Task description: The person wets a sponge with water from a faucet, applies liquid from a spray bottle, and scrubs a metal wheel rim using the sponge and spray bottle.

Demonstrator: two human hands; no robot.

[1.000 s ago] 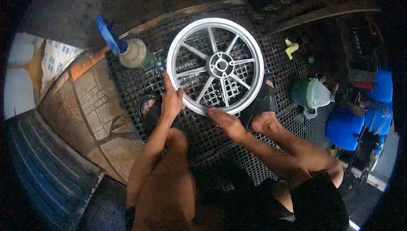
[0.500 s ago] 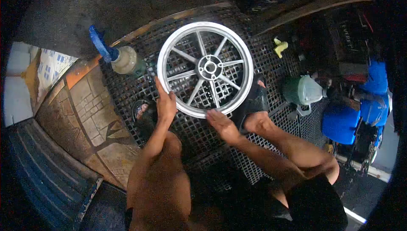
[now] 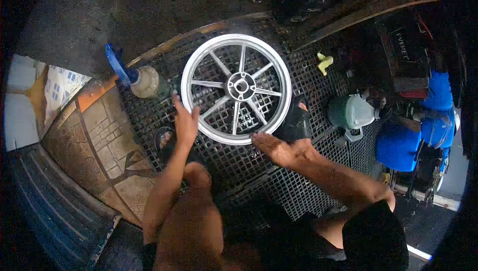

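Note:
A silver spoked motorcycle wheel rim (image 3: 241,86) lies on black plastic grating between my feet, looking wet. At its lower left edge is my left hand (image 3: 185,124), thumb and fingers apart, fingertips beside the rim. My right hand (image 3: 275,150) reaches the rim's lower right edge with its fingers stretched out and slightly blurred. Whether either hand presses on the metal, I cannot tell. Neither hand is wrapped round anything.
A spray bottle with a blue head (image 3: 119,67) stands left of the wheel. To the right are a greenish jug (image 3: 351,111), a yellow object (image 3: 324,64) and blue containers (image 3: 398,144). Black grating (image 3: 224,166) covers the floor; stone-patterned tiles (image 3: 107,136) lie at left.
The wheel has turned, its spokes now at other angles, and it sits slightly lower and left in view. My left hand has shifted left, my right hand a little right and down.

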